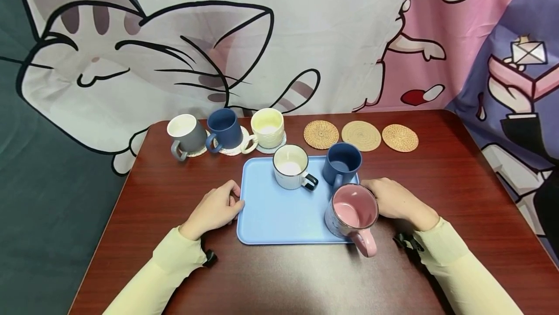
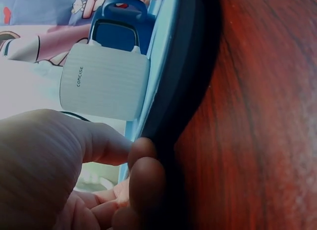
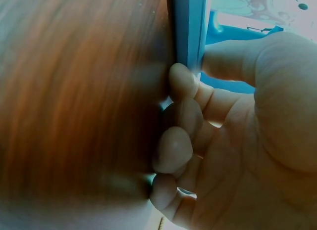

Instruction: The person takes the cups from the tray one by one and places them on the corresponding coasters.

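A light blue tray (image 1: 279, 218) lies on the brown table. It carries a white mug (image 1: 289, 179) with a black-tipped handle, a dark blue mug (image 1: 332, 169) and a pink-lined mug (image 1: 332, 223) at its front right. My left hand (image 1: 216, 207) pinches the tray's left edge, thumb on top and fingertips (image 2: 147, 180) beneath, as the left wrist view shows. On the opposite side my right hand (image 1: 395, 198) pinches the right edge, its curled fingers (image 3: 173, 148) under the rim. The pink-lined mug partly covers that edge in the head view.
Behind the tray, a grey mug (image 1: 192, 135), another blue mug (image 1: 226, 128) and a pale yellow mug (image 1: 271, 133) stand on coasters at the back left. Three round woven coasters (image 1: 320, 134) lie at the back right. A printed curtain (image 1: 332, 38) hangs behind the table.
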{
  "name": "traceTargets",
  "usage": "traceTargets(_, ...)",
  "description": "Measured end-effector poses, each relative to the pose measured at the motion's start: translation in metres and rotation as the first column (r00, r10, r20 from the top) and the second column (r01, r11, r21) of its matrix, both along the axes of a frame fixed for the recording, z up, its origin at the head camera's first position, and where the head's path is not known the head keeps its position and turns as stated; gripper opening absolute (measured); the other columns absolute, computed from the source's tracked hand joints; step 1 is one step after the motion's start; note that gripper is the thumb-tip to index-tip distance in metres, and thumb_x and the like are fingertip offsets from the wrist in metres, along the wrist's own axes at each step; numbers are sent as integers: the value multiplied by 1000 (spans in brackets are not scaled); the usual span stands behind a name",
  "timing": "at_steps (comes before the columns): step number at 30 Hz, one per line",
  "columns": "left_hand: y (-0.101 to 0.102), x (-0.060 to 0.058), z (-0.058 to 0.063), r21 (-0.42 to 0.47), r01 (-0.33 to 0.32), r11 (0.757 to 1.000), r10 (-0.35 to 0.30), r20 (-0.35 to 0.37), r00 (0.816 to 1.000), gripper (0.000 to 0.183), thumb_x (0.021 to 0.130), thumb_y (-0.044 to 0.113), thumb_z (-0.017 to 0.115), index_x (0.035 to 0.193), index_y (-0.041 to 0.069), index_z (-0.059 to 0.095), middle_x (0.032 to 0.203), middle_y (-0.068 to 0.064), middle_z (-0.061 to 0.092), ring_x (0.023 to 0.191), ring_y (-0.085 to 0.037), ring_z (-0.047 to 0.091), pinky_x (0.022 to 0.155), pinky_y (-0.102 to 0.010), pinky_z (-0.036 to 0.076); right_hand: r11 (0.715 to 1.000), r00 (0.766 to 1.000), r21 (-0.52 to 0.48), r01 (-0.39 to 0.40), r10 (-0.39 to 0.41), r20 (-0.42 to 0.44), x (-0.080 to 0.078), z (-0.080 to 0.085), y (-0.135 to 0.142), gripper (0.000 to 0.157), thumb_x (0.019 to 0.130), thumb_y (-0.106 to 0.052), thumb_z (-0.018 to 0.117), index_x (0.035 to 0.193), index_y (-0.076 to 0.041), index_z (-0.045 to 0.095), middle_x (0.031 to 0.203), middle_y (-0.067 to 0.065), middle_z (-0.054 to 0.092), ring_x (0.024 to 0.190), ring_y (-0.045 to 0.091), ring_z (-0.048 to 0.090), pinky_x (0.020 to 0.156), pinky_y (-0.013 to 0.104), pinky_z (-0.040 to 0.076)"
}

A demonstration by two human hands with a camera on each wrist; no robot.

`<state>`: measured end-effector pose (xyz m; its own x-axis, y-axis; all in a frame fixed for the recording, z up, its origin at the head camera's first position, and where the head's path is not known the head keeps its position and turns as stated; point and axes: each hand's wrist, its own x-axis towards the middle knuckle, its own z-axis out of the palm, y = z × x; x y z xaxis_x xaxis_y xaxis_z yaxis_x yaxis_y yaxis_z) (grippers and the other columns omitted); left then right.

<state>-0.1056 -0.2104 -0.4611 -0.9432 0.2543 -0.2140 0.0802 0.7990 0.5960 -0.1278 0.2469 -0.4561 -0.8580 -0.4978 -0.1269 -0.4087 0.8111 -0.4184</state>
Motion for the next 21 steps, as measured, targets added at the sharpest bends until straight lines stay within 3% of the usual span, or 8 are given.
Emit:
traceTargets(6, 0, -1, -1, 53, 6, 999, -9, 57, 998, 8, 95, 20, 63, 92, 15, 58, 54, 6, 63, 46, -12, 63, 57, -29, 51, 1000, 1000, -10, -6, 6, 1, 0, 1, 0, 13, 90, -34, 78, 90, -27, 68, 79, -13, 66, 76, 8, 63, 74, 37, 56)
traceTargets(21, -7, -9, -4, 184, 79, 980, -112, 176, 978, 8, 99, 17, 59, 95, 11, 56, 55, 2, 68, 48, -18, 69, 65, -25, 53, 1000, 1000, -5, 13, -13, -4, 8, 4, 2, 7, 95, -33, 72, 94, -28, 67, 79, -15, 65, 78, 7, 64, 74, 38, 55)
